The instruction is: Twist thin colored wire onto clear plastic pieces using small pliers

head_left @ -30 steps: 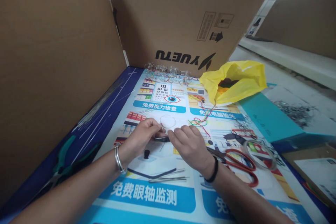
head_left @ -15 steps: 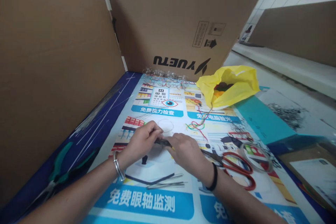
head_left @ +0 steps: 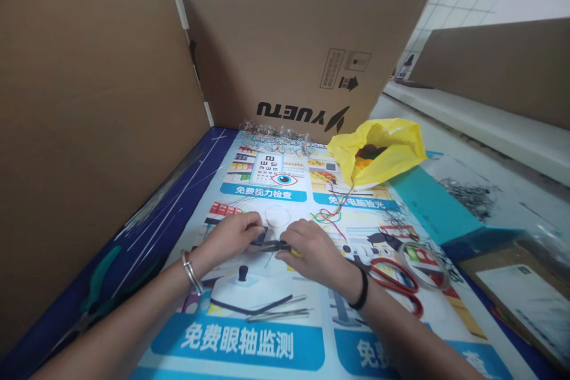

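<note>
My right hand point(head_left: 317, 254) is closed around a pair of pliers point(head_left: 269, 246), dark jaws pointing left and a bit of yellow handle showing under the fingers. Just left of the jaws, my left hand point(head_left: 236, 234) pinches thin wire, its fingertips close to the plier tips. A round wire loop point(head_left: 278, 206) rises between the two hands; where its ends go is partly hidden by fingers. Several short straight wires point(head_left: 280, 313) lie on the printed sheet below my hands. Red-handled scissors point(head_left: 398, 285) rest by my right wrist.
Teal-handled pliers point(head_left: 101, 282) lie at left. A clear tape ring point(head_left: 424, 266) sits beside the scissors. Behind are coloured threads point(head_left: 329, 214), a yellow bag point(head_left: 401, 151) and tangled wire pieces point(head_left: 280, 138). Cardboard walls point(head_left: 285, 41) stand left and behind.
My left hand has moved slightly left, away from the right, so the plier jaws show more plainly between them. The whole view has shifted a little.
</note>
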Demonstrator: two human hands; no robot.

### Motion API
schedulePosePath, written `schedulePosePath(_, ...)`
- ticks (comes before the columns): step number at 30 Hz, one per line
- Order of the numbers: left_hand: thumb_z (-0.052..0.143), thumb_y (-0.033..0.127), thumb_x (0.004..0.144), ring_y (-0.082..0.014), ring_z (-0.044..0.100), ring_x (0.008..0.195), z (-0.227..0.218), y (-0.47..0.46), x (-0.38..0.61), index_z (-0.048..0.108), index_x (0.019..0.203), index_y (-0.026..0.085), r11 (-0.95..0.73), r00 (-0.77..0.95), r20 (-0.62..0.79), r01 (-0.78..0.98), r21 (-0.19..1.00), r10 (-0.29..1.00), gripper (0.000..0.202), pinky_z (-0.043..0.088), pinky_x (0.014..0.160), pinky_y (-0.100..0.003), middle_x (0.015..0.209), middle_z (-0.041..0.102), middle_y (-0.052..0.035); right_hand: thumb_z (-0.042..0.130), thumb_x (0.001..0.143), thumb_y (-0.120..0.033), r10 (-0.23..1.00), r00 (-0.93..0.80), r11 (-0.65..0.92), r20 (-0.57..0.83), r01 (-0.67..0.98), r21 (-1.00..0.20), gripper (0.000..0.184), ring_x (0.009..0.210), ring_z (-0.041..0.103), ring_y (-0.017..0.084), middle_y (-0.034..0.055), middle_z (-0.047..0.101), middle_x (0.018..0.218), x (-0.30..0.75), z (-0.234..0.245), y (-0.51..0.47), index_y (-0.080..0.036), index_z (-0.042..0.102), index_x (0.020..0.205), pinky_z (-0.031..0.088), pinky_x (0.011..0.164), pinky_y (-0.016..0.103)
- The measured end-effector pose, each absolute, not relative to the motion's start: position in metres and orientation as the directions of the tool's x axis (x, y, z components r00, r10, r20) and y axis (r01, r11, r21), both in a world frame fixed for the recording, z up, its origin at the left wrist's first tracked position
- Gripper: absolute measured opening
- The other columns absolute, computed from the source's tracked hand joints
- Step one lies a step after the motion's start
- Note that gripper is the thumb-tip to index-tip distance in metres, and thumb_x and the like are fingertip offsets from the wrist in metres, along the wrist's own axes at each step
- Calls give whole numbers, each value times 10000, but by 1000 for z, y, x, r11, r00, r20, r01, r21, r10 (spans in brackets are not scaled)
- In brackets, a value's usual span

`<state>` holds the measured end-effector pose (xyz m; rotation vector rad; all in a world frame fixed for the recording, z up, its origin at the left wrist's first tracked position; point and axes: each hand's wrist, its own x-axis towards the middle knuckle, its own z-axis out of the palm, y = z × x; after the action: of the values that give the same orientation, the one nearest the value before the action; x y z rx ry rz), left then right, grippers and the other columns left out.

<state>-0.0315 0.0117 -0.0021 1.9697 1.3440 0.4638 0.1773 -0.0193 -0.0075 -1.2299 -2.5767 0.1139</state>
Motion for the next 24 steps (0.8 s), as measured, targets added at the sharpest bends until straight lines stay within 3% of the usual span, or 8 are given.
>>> schedulePosePath(3,398,297,822,-145,549,587,3,16,-41,530,711,205,-264,386,-84,758,597,919,195,320,526,-223,621,578,27,513,862,-436,849,-441,505,291,840,-198,269,889,516,203,70,594,905,186,-9,-9,-183,587,920,366,775,303)
schedulePosePath(7,457,265,783,-170,566,620,9,14,-44,567,773,212,-318,400,-157,867,383,903,122,295,524,-234,706,633,-12,504,866,-417,958,-174,191,230,980,-56,274,857,517,235,98,580,885,195,-14,6,-171,582,956,362,738,333)
schedulePosePath(10,446,258,791,-198,585,672,11,10,-41,577,746,205,-386,427,-134,888,250,894,149,301,540,-250,751,648,-46,523,849,-418,960,-141,139,242,990,26,271,916,499,272,110,579,910,196,-19,8,-166,602,911,342,800,388)
schedulePosePath(12,446,272,793,-214,599,726,12,8,-39,585,718,197,-428,458,-114,878,214,882,175,318,558,-260,819,651,-66,504,852,-447,950,-154,158,271,987,5,311,966,486,285,118,587,940,195,-19,6,-164,615,913,326,842,410)
schedulePosePath(16,408,295,819,-219,606,728,14,6,-39,601,739,201,-427,451,-80,878,215,889,229,335,563,-275,868,634,-65,516,849,-326,952,-211,258,224,944,-208,212,992,513,241,92,620,991,200,-6,16,-188,643,948,355,841,339)
schedulePosePath(19,373,299,846,-209,607,757,17,8,-40,599,774,210,-416,434,-8,868,271,901,253,354,594,-276,872,624,-48,601,769,-241,987,0,91,160,823,-560,171,933,567,217,54,653,966,214,11,57,-213,665,925,384,805,298)
schedulePosePath(24,371,303,859,-186,587,799,21,12,-41,588,757,196,-402,422,45,819,409,905,262,372,670,-263,851,625,-42,555,830,-216,961,211,-25,177,705,-709,176,987,565,211,58,638,999,236,26,155,-159,638,975,421,854,327)
